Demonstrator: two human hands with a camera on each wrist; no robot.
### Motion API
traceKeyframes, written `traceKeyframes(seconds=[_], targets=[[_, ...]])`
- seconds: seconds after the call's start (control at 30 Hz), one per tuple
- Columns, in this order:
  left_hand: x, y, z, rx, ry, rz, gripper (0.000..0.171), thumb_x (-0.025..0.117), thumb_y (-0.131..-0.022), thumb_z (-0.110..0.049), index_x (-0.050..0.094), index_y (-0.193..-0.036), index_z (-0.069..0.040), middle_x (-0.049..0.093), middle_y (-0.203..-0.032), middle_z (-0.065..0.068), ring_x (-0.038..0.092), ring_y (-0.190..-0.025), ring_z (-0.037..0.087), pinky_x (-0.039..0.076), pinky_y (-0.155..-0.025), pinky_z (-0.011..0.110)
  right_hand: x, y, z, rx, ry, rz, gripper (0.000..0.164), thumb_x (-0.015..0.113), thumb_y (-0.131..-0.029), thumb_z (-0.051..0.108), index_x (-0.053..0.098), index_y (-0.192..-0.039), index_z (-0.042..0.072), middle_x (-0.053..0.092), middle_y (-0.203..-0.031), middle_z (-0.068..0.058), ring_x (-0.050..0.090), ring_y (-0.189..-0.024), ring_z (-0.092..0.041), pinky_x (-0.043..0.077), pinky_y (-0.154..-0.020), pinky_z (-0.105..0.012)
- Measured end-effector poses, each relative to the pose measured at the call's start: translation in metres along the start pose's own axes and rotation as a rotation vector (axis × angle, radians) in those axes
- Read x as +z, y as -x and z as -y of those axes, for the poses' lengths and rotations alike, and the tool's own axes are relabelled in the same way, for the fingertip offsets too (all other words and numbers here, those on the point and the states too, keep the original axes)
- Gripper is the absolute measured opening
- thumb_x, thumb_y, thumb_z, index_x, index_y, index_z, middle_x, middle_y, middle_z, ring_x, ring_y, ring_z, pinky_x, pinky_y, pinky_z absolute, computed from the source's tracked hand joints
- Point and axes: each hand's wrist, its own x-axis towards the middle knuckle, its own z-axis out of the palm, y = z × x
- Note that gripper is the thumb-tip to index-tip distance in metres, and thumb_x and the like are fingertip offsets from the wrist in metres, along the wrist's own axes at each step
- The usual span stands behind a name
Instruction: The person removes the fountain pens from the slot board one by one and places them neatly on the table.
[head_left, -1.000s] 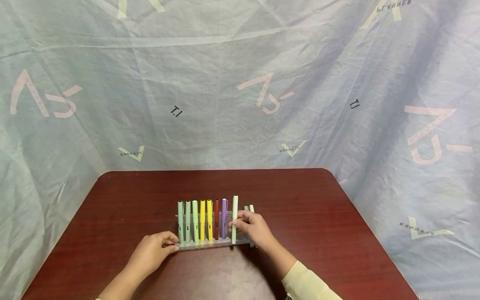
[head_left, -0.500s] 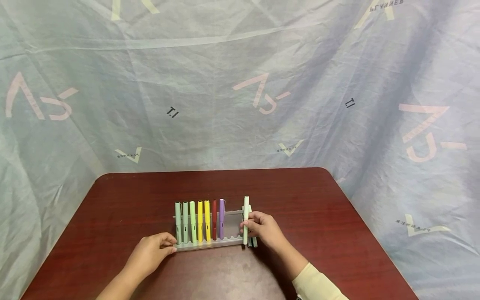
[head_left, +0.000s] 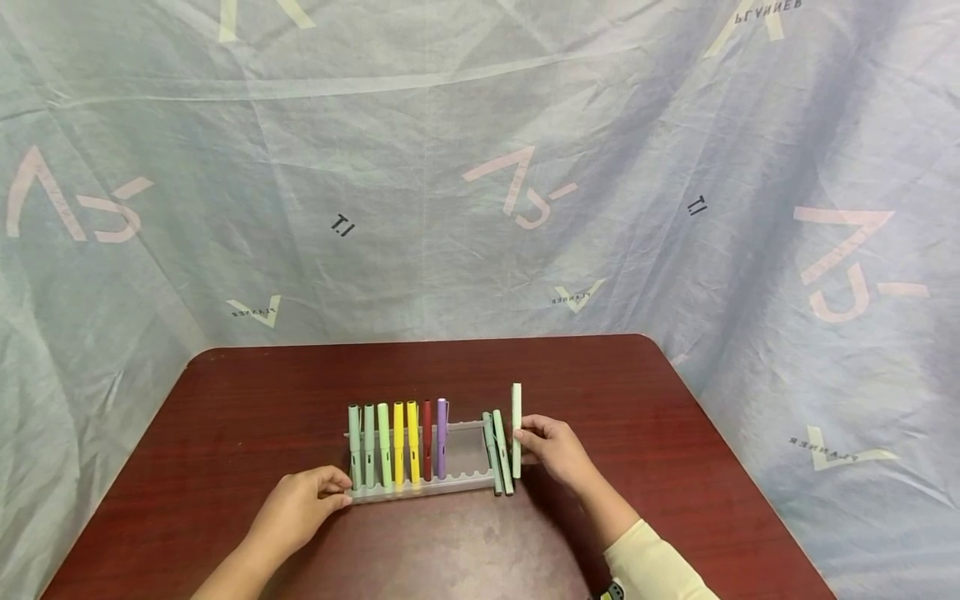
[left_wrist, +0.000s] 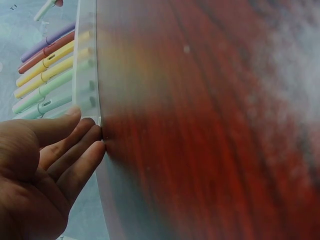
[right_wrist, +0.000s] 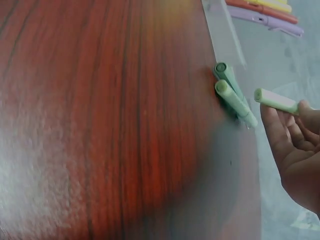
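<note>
A clear pen rack [head_left: 465, 482] stands on the table, with a row of capped pens leaning in its left slots: grey-green, light green, yellow, a red pen [head_left: 427, 440] and a purple pen [head_left: 442, 438]. My left hand [head_left: 303, 498] holds the rack's left end between thumb and fingers; in the left wrist view, the thumb [left_wrist: 62, 122] lies at its corner. My right hand [head_left: 558, 450] pinches a pale green pen [head_left: 517, 429] upright, right of the rack. Between them, a grey-green pen [head_left: 492, 454] and a light green pen [head_left: 502, 454] lie by the rack's right end.
The dark red wooden table [head_left: 262, 392] has rounded far corners. A grey printed cloth [head_left: 420, 250] hangs behind it and along both sides. Table surface extends in front of the rack and to either side.
My right hand has carried the pale green pen rightward, from in front of the rack's right slots to beyond the two lying pens. My left hand has stayed at the rack's left end.
</note>
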Motion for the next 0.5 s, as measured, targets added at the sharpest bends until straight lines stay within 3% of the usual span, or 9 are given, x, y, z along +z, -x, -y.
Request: traceKeyframes(seconds=[0.2,0.37,0.5], targets=[[-0.0008,0.0006,0.0,0.005,0.0,0.004,0.012,0.078,-0.083,-0.018,0.07,-0.09,-0.023,0.073,-0.085,-0.013,0.071,-0.085,0.012,0.056,-0.079,0.04,-0.0048,-0.002,-0.0059,0.039,0.036,-0.022,0.03,0.062,-0.096,0.008,0.059,-0.117,-0.013,0.066,-0.105,-0.03,0.071,-0.083,-0.032,0.06,-0.076,-0.045],[0.0009,-0.0011,0.0007,-0.002,-0.004,0.001,0.013,0.078,-0.082,-0.017,0.07,-0.09,-0.024,0.073,-0.085,-0.013,0.07,-0.085,0.012,0.056,-0.081,0.041,-0.0044,0.0012,0.0015,0.077,0.067,-0.038,0.027,0.061,-0.095,0.003,0.06,-0.113,-0.016,0.066,-0.101,-0.031,0.069,-0.083,-0.038,0.059,-0.076,-0.052],[0.0007,-0.0015,0.001,0.004,-0.004,0.0,0.013,0.078,-0.082,-0.017,0.07,-0.091,-0.023,0.073,-0.085,-0.012,0.071,-0.085,0.013,0.056,-0.08,0.041,-0.0049,-0.0025,-0.0053,0.098,0.116,-0.053,0.025,0.063,-0.095,0.005,0.063,-0.111,-0.013,0.067,-0.099,-0.025,0.068,-0.082,-0.036,0.06,-0.072,-0.047]])
